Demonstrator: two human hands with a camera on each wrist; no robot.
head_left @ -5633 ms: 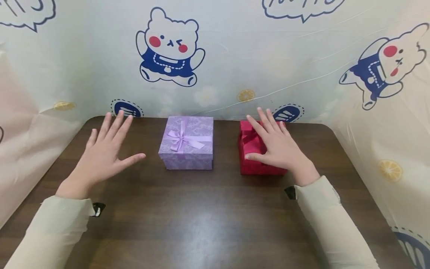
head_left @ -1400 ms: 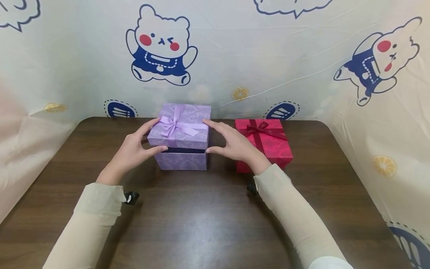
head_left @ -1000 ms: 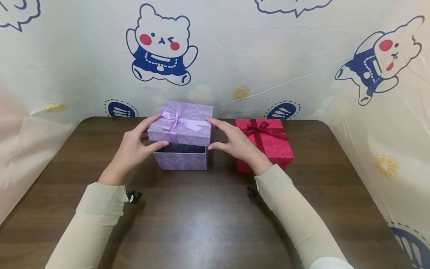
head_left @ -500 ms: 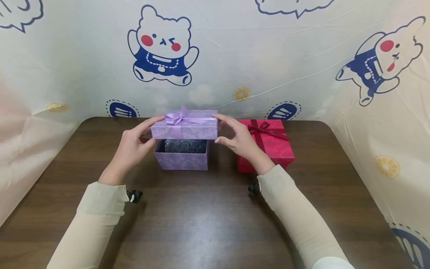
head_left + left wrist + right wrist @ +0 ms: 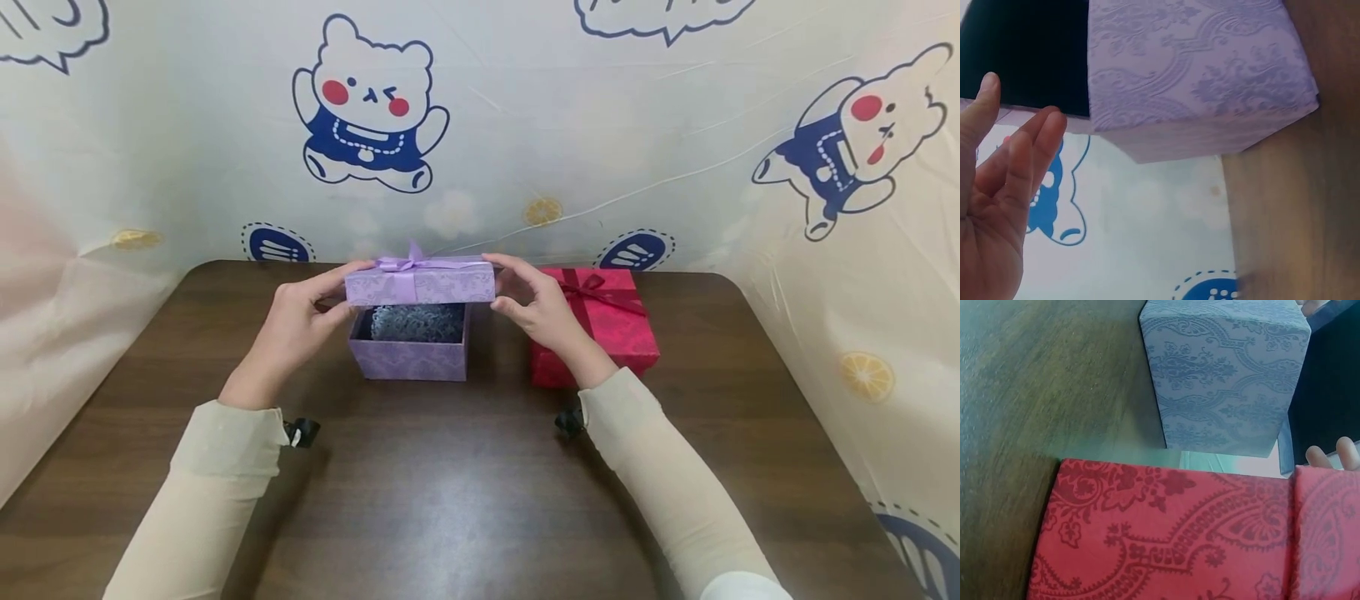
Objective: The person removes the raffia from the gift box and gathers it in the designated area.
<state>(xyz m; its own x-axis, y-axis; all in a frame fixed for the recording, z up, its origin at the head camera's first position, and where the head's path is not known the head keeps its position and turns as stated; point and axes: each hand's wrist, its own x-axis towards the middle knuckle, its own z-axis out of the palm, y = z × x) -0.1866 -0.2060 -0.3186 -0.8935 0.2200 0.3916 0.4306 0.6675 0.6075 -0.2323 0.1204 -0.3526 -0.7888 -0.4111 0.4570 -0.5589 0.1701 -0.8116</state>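
Raised over the purple box (image 5: 412, 361) is its lid (image 5: 450, 285), patterned and tied with a lilac ribbon bow (image 5: 401, 264). My left hand (image 5: 292, 321) holds the lid's left end between thumb and fingers. The right end is held the same way by my right hand (image 5: 543, 312). Inside the box shows a grey-blue, frilly, rolled bundle (image 5: 416, 323), partly hidden by the lid. In the left wrist view the lid's dark underside (image 5: 1035, 50) appears beside the box wall (image 5: 1197, 56). Fingertips (image 5: 1319, 456) of the right hand touch the lid's edge in the right wrist view.
A red gift box (image 5: 622, 329) with a dark red bow stands right of the purple one, lid on, partly behind my right hand. Both boxes stand near the far edge of the brown wooden table (image 5: 450, 483). A printed cloth (image 5: 495, 125) hangs behind it.
Both hands have come from spread above the table to the purple box's lid. The lid has been lifted off the box and tilted, moving slightly right, and the bundle inside has come into sight.
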